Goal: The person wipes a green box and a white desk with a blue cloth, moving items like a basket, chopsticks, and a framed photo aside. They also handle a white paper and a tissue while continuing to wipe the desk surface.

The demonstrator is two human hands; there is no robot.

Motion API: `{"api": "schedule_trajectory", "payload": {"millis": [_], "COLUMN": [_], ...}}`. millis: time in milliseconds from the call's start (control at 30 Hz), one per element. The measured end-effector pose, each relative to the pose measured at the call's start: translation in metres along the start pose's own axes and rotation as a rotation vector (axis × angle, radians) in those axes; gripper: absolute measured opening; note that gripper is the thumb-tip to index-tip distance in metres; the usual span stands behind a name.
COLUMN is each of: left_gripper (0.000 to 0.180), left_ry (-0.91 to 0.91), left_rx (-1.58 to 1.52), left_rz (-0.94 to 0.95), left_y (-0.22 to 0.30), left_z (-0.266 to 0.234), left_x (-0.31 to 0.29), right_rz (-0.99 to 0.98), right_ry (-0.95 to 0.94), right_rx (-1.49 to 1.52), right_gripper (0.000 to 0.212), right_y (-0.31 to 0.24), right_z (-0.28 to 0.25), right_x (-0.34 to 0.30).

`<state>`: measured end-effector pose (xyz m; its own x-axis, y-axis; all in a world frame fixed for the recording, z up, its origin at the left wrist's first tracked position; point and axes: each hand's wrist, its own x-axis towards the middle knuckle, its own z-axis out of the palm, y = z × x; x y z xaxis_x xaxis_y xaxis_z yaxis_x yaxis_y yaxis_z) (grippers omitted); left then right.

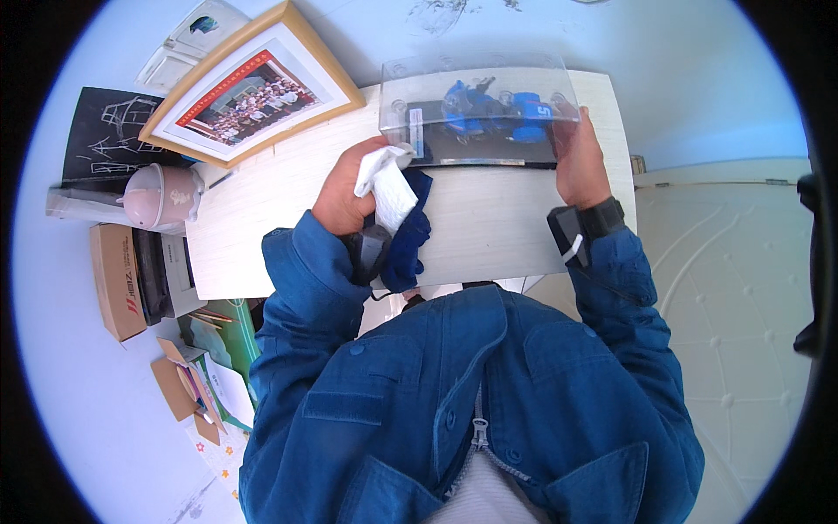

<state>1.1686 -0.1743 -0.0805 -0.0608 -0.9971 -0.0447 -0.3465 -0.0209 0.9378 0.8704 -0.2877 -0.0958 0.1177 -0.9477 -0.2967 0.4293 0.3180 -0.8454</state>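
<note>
A clear plastic display case (482, 77) with a dark base stands toward the far side of the pale table, and a blue model vehicle (524, 118) shows through its walls. My right hand (583, 166) grips the case at its right end, the fingers partly hidden behind it. Beside the case's near left corner, my left hand (343, 188) is closed around a crumpled white tissue or cloth (390, 188). I cannot tell whether it touches the case. A dark blue cloth (408, 249) lies next to that hand, draping toward the table's near edge.
On the left, a wooden picture frame (253, 92) leans on the table (489, 227), near a pink lidded container (161, 196). Below stand a cardboard box (118, 279) and an opened carton (179, 384). A white panelled surface (742, 349) lies to the right.
</note>
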Motion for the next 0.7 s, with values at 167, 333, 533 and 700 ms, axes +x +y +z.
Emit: {"api": "schedule_trajectory", "payload": {"millis": [167, 333, 533, 700], "left_gripper": [0.051, 0.035, 0.025, 0.029], "left_ry": [-0.133, -0.272, -0.305, -0.245], "left_rx": [0.212, 0.139, -0.23, -0.638], "left_rz": [0.014, 0.099, -0.031, -0.631], "left_y": [0.021, 0.036, 0.047, 0.06], "left_z": [0.011, 0.031, 0.071, 0.094], "left_x": [0.006, 0.013, 0.0, -0.001], "right_rz": [-0.029, -0.024, -0.061, -0.079], "right_ry": [0.085, 0.14, 0.167, 0.074], "right_rx": [-0.01, 0.01, 0.008, -0.005], "right_gripper": [0.049, 0.052, 0.054, 0.062], "right_y": [-0.005, -0.007, -0.012, -0.023], "right_z": [-0.02, -0.045, -0.09, -0.122], "right_x": [-0.018, -0.034, -0.062, -0.073]}}
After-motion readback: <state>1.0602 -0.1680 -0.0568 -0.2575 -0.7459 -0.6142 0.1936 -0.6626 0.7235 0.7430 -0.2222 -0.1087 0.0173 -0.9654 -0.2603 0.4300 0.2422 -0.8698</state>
